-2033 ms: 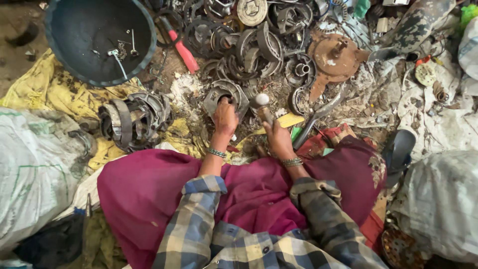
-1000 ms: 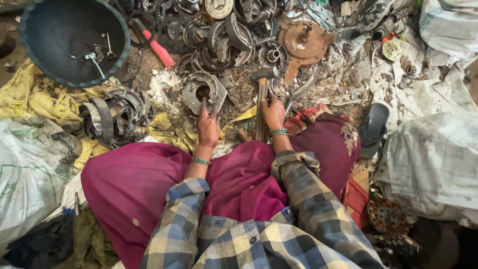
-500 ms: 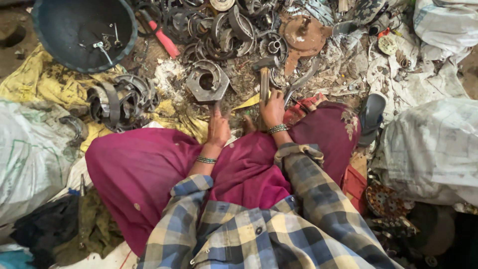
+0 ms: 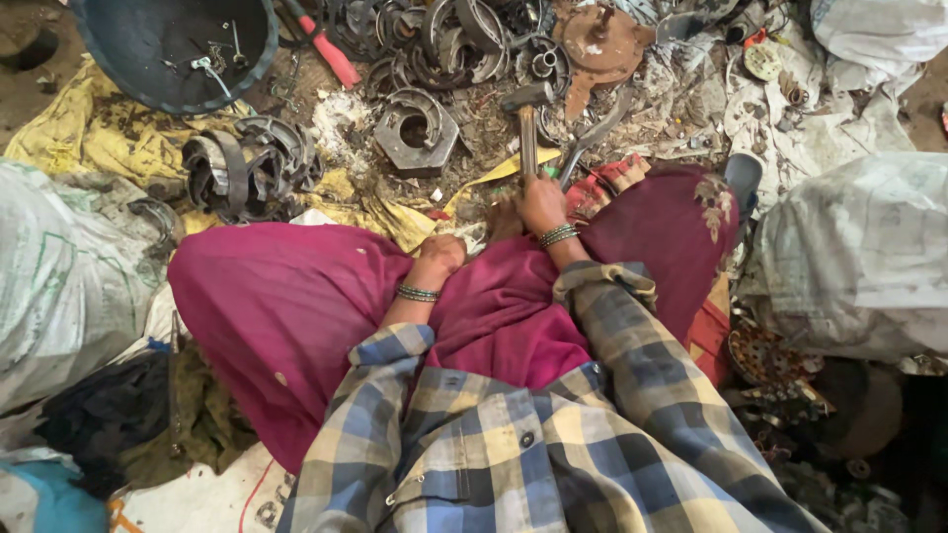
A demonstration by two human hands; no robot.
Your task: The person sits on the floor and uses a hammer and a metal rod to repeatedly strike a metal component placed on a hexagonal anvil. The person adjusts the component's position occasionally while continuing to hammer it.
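Head view: my right hand (image 4: 541,205) clenched round wooden-handled steel hammer (image 4: 527,120), head resting near grey hexagonal metal part (image 4: 415,131) on ground. Left hand (image 4: 441,255) fisted, empty, on lap. Part looks intact; striking not done.

The ground just ahead of the knees is crowded. The right hand (image 4: 542,205) grips a hammer (image 4: 528,123) whose head points away, and straight past that head lie curved metal rings (image 4: 464,30) and a rusty round plate (image 4: 602,44), packed close. Left of the hammer, a hexagonal metal housing (image 4: 415,128) sits on a small patch of bare, littered ground, the only open lane forward. The left hand (image 4: 441,257) rests closed at the lap edge; further left a heap of metal bands (image 4: 247,168) blocks the yellow cloth (image 4: 89,138). White sacks (image 4: 859,257) wall off the right side, and another sack (image 4: 59,276) closes the left.
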